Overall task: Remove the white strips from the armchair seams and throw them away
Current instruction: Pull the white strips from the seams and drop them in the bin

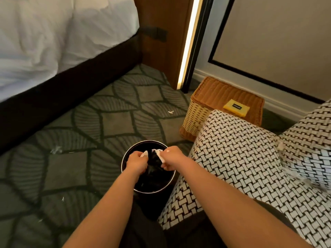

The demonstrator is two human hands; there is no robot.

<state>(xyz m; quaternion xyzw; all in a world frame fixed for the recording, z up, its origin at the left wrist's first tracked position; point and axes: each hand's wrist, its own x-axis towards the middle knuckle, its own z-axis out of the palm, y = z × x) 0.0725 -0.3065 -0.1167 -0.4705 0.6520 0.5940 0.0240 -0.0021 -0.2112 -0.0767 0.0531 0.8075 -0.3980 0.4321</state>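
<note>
Bare forearms reach over the round black bin (132, 147), where the left hand (136, 159) and right hand (171, 157) each pinch crumpled white strips (159, 154) in curled fingers above its dark liner. Disposal looks nearly done (only the release remains). The basketweave armchair (241, 158) shows a blurred pale tuft at one seam, and white scraps (171, 112) dot the carpet (116, 126).

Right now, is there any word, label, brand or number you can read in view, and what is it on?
Black label on the yellow pad, which lies on the wicker basket: light lettering, too blurred to read.
No other text, number or sign shows in this view.
</note>
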